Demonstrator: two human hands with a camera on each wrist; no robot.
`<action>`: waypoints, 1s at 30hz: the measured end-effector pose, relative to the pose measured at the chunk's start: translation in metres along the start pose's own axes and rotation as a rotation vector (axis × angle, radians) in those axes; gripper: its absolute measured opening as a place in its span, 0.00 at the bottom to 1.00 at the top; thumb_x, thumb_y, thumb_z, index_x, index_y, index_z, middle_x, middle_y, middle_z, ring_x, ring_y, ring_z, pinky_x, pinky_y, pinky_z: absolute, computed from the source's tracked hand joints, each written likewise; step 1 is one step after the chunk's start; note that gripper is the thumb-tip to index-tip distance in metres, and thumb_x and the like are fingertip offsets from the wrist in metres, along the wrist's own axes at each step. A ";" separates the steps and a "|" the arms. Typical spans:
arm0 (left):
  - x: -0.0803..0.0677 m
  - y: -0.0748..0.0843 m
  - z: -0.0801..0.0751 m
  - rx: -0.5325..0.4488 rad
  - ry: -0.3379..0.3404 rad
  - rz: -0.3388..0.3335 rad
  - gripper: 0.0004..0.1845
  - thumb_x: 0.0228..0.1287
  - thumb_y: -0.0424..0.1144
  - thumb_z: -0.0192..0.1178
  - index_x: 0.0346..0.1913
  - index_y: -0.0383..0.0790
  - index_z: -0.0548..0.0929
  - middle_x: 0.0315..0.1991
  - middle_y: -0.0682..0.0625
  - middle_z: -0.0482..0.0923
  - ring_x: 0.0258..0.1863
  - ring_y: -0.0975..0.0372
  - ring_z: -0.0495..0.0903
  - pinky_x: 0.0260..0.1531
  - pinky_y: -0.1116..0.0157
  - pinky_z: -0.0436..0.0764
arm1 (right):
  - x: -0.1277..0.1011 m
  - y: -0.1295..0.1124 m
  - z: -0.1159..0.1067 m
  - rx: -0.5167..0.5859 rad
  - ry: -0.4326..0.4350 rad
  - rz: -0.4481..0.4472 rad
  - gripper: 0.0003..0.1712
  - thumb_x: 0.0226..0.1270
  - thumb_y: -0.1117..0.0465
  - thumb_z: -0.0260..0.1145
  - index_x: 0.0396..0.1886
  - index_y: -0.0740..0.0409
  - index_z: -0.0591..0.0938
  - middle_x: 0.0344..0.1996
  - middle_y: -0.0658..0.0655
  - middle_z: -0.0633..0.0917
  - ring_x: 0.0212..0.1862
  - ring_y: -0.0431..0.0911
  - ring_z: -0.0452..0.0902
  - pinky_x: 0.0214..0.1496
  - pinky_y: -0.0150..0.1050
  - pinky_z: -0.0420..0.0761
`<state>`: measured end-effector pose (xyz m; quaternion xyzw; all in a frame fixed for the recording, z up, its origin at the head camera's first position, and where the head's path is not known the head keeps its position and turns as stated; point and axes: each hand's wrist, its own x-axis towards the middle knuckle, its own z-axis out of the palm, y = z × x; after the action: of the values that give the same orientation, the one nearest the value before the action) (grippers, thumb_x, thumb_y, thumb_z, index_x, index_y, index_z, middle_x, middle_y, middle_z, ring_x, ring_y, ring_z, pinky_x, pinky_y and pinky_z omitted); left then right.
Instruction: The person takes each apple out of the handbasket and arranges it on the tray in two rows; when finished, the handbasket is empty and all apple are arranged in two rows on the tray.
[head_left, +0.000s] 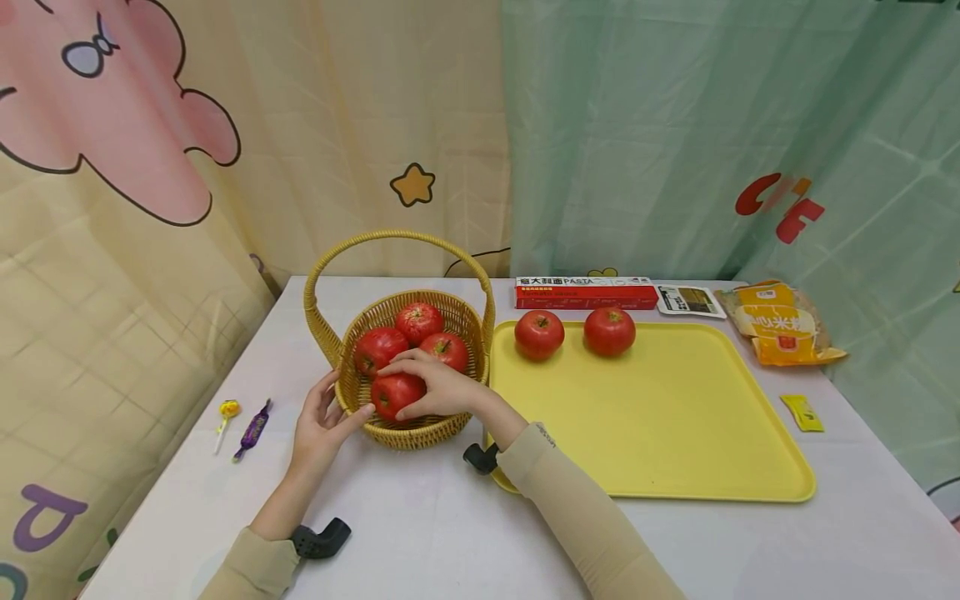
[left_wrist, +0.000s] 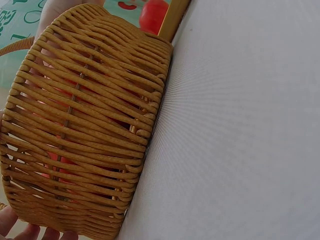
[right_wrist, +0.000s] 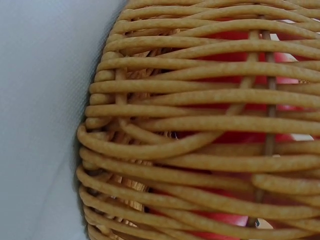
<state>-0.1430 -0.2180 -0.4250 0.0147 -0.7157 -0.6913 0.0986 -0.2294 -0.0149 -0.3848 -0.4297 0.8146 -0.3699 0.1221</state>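
Observation:
A woven wicker basket (head_left: 426,435) with a tall arched handle stands on the table and holds several red apples. My right hand (head_left: 438,388) reaches over its rim and grips the frontmost apple (head_left: 394,395), fingers over the top and thumb on the near side. At the basket's left side, my left hand (head_left: 318,427) holds the rim, thumb at the front and fingers against the outer wall. In the left wrist view the fingertips (left_wrist: 32,232) touch the weave. Mostly the basket's wall (right_wrist: 200,120) fills the right wrist view, with red showing through the gaps.
Right of the basket lies a yellow tray (head_left: 645,433) with two red apples (head_left: 538,335) at its back edge. Behind it are a red pasta box (head_left: 585,293) and a flat packet (head_left: 690,301). An orange bag (head_left: 780,323), yellow sachet (head_left: 802,412), lollipop (head_left: 228,412) and purple candy (head_left: 252,430) lie about.

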 end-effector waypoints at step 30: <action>0.000 0.002 0.001 0.031 0.014 0.001 0.38 0.59 0.29 0.63 0.70 0.37 0.55 0.71 0.43 0.51 0.68 0.47 0.55 0.47 0.78 0.73 | -0.001 -0.004 0.000 -0.060 -0.041 0.065 0.36 0.53 0.58 0.73 0.62 0.41 0.71 0.61 0.50 0.66 0.64 0.46 0.60 0.61 0.48 0.70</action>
<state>-0.1432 -0.2170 -0.4228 0.0205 -0.7255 -0.6800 0.1036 -0.2265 -0.0155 -0.3824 -0.4138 0.8362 -0.3324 0.1377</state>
